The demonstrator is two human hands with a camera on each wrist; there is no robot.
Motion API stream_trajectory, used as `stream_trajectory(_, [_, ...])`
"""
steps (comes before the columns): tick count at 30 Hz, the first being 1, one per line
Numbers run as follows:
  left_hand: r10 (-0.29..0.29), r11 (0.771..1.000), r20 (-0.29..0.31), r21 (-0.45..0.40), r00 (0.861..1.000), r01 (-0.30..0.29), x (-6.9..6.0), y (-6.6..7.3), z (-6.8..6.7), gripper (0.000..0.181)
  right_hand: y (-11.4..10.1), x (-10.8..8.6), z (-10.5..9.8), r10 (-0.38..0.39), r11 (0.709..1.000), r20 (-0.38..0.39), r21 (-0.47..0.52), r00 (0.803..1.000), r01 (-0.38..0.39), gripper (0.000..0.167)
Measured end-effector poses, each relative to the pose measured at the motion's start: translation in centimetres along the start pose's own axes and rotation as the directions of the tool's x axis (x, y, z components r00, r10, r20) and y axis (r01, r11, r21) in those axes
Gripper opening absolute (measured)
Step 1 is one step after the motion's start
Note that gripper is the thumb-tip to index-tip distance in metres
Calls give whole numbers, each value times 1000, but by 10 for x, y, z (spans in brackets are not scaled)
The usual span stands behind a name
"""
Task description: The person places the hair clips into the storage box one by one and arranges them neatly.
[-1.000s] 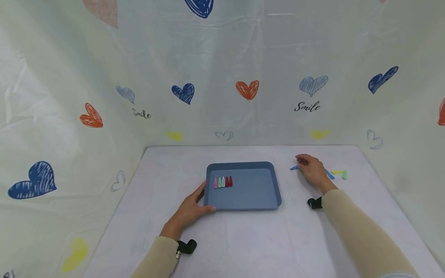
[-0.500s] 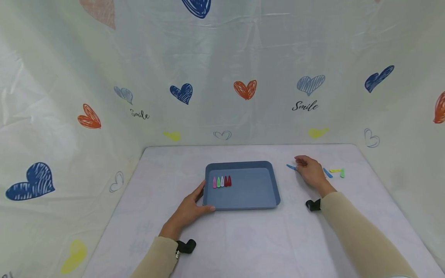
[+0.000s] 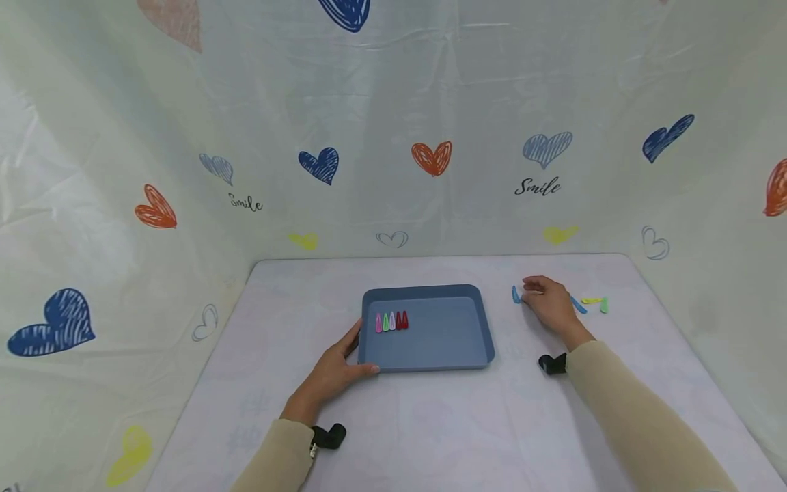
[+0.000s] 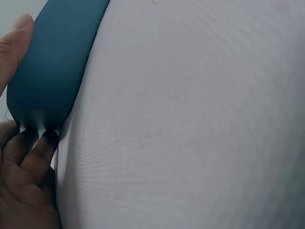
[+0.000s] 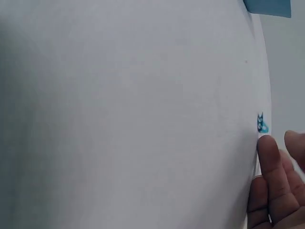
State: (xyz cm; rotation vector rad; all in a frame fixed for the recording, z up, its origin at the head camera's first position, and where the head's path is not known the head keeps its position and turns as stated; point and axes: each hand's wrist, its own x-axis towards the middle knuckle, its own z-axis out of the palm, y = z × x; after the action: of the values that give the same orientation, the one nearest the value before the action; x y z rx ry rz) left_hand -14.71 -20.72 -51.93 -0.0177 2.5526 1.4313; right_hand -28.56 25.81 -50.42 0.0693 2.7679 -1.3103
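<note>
Blue hair clip (image 3: pixel 515 295) lies just left of the right-hand fingers (image 5: pixel 270 155).

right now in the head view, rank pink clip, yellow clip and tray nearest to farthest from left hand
1. tray: touching the left hand
2. pink clip: in the tray, left side
3. yellow clip: far right, beyond the right hand

sleeves (image 3: pixel 639 410): long, beige | wrist cameras (image 3: pixel 330 436): black, rounded ends
</note>
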Motion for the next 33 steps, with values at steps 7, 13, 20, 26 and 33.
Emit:
stream_trajectory(7, [9,1000,1,3,1000,-9,2,-2,0,112,-5,3,-4,214,940,53,261,975,-220,49])
stream_trajectory(13, [2,1000,1,6,1000,-2,1,1,0,112,-4,5,-2,245,927,74,272,967,-256,52])
stream_trajectory(20, [-1,1000,1,-4,1000,1,-1,4,-2,111,-8,6,0,261,936,72,224,963,-271,54])
stream_trajectory(26, [-2,1000,-1,4,1000,2,0,2,-1,111,-6,8,3,253,957,76,127,965,-261,55])
stream_trajectory(33, [-6,1000,0,0,1000,6,1,1,0,112,-1,13,5,146,989,57,-4,988,-146,55])
